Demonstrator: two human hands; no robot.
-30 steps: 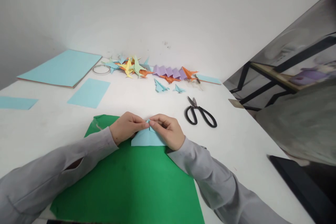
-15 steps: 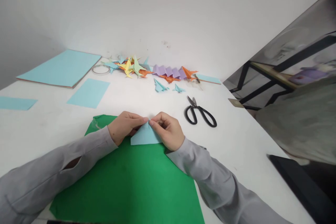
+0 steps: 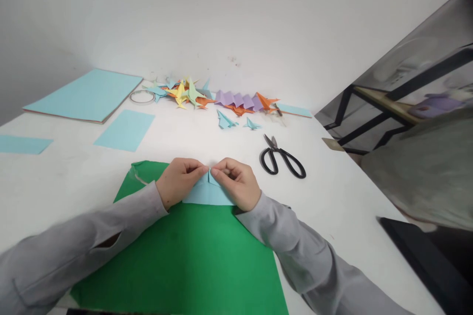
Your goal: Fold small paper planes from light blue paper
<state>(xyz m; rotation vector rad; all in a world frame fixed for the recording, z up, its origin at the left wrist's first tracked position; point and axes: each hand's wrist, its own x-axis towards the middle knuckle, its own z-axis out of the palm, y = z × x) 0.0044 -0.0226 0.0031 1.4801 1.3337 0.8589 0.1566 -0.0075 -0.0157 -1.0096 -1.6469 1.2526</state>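
A light blue piece of paper [image 3: 207,196], partly folded, lies over the far part of a green sheet [image 3: 192,256]. My left hand [image 3: 180,180] pinches its upper part between thumb and fingers. Close beside it, my right hand [image 3: 237,183] pinches the same paper just right of a small upright crease. The two thumb tips almost meet at the paper's top. My fingers cover both upper sides of the paper, while its straight lower edge shows.
Black-handled scissors [image 3: 283,156] lie to the right. Folded paper figures [image 3: 192,93] and a purple pleated strip [image 3: 238,100] line the wall. Blue sheets [image 3: 125,130], a paper stack [image 3: 84,94] and a tape roll [image 3: 142,96] are at left. A dark flat object [image 3: 414,251] sits at the right edge.
The paper's top has gone from a pointed shape to a flatter one with a fold opening at the middle. My left hand has shifted slightly right, its thumb now further over the paper.
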